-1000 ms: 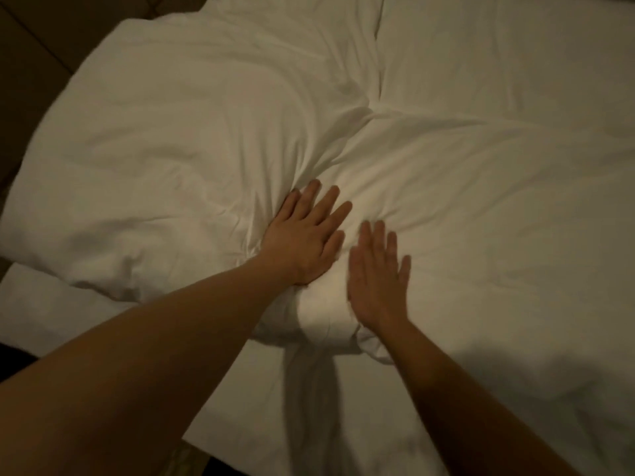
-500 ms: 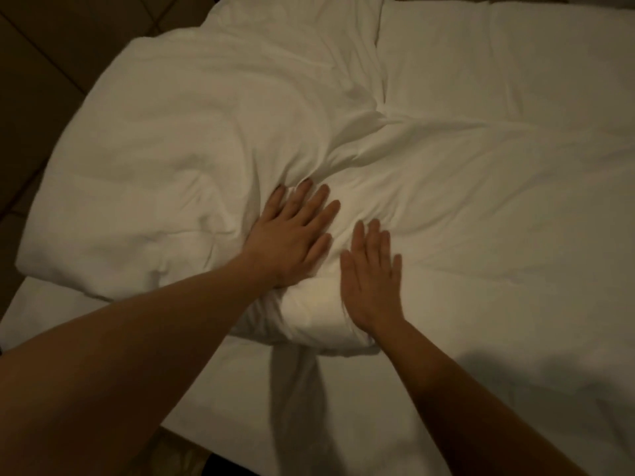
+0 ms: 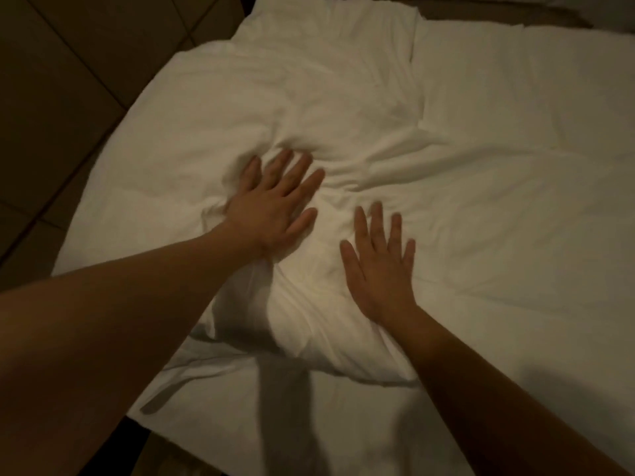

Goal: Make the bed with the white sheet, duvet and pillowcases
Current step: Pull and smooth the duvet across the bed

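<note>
Hands flat, fingers spread: left hand [image 3: 275,207] and right hand [image 3: 379,262] press the rumpled duvet [image 3: 343,108] bunched toward the bed's left edge over the sheet [image 3: 360,424]. Uneven pushing risks deeper creases, or duvet sliding off onto the floor [image 3: 62,80].

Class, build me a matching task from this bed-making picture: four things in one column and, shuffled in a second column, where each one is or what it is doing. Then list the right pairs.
Column 1
1. left hand
2. right hand
3. duvet
4. tiled floor

Column 2
A. dark, at the upper left beside the bed
B. white and creased, spread over the bed
C. flat on the duvet, fingers at a bunched ridge of folds
D. flat on the duvet with fingers spread, nearer the duvet's near edge

Pairs: 1-C, 2-D, 3-B, 4-A
</note>
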